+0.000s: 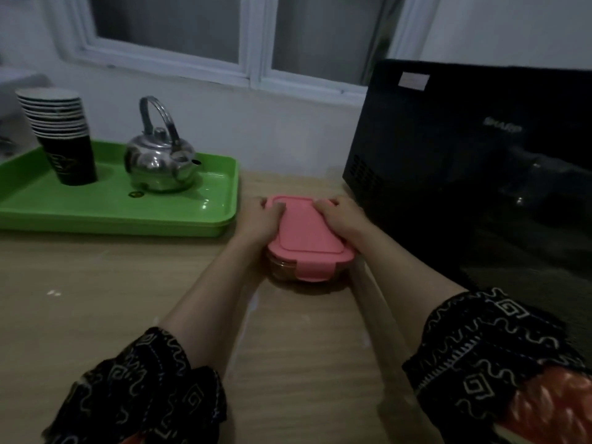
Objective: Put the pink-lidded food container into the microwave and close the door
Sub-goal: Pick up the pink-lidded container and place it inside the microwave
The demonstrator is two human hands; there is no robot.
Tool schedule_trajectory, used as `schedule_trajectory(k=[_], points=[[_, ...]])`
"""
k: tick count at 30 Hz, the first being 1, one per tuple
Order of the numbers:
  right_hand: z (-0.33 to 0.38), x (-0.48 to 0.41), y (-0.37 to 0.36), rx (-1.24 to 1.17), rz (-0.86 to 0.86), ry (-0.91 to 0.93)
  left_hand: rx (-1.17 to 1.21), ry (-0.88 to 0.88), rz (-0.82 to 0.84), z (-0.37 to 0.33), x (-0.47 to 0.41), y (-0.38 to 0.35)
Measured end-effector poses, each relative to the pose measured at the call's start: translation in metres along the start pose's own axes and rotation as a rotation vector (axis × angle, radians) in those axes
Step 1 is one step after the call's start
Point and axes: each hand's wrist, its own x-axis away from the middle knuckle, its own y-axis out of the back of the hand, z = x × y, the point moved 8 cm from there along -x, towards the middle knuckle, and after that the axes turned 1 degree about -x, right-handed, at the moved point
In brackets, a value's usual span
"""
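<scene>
The pink-lidded food container (pixel 306 238), clear glass under a pink clip lid, rests on the wooden counter (pixel 96 299) just left of the microwave. My left hand (pixel 261 216) grips its left side with the thumb on the lid. My right hand (pixel 341 217) holds its right side the same way. The black microwave (pixel 464 161) stands at the right with its dark glass door facing me; the door looks closed.
A green tray (pixel 128 216) at the left carries a steel kettle (pixel 160 161) and a stack of paper cups (pixel 61 136). Behind the counter is a white wall with a window (pixel 256 59). Bare counter lies in front of the container.
</scene>
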Motion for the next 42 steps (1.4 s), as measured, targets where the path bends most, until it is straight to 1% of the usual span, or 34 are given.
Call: schedule_trajectory(k=[3, 5, 7, 11, 14, 16, 18, 24, 28, 30, 33, 38, 42], points=[[-0.008, 0.001, 0.003, -0.095, -0.053, -0.046, 0.364, 0.234, 0.061, 0.013, 0.015, -0.01], [-0.006, 0.007, 0.005, -0.111, -0.073, -0.041, 0.468, 0.294, 0.086, 0.013, 0.025, -0.011], [-0.005, 0.016, 0.004, -0.15, -0.084, -0.045, 0.474, 0.277, 0.062, 0.008, 0.034, -0.002], [-0.002, 0.043, 0.004, -0.252, -0.094, -0.078, 0.397, 0.203, -0.001, -0.004, 0.055, 0.022], [0.009, 0.069, 0.011, -0.31, -0.11, -0.087, 0.421, 0.197, -0.021, -0.017, 0.079, 0.043], [0.029, 0.091, 0.017, -0.348, -0.084, -0.041, 0.45, 0.2, -0.058, -0.028, 0.097, 0.063], [0.052, 0.111, 0.025, -0.375, -0.057, 0.024, 0.478, 0.169, -0.097, -0.042, 0.115, 0.083], [0.094, 0.187, 0.054, -0.42, 0.009, 0.138, 0.54, 0.089, -0.208, -0.081, 0.188, 0.134], [0.108, 0.237, 0.074, -0.444, 0.031, 0.22, 0.552, 0.102, -0.184, -0.096, 0.238, 0.154], [0.115, 0.261, 0.09, -0.456, 0.04, 0.259, 0.555, 0.094, -0.191, -0.106, 0.262, 0.162], [0.127, 0.291, 0.119, -0.504, 0.039, 0.327, 0.558, 0.035, -0.248, -0.131, 0.294, 0.174], [0.149, 0.327, 0.175, -0.587, 0.086, 0.431, 0.601, -0.035, -0.326, -0.182, 0.335, 0.18], [0.152, 0.343, 0.237, -0.606, 0.019, 0.485, 0.594, -0.098, -0.311, -0.239, 0.359, 0.163]])
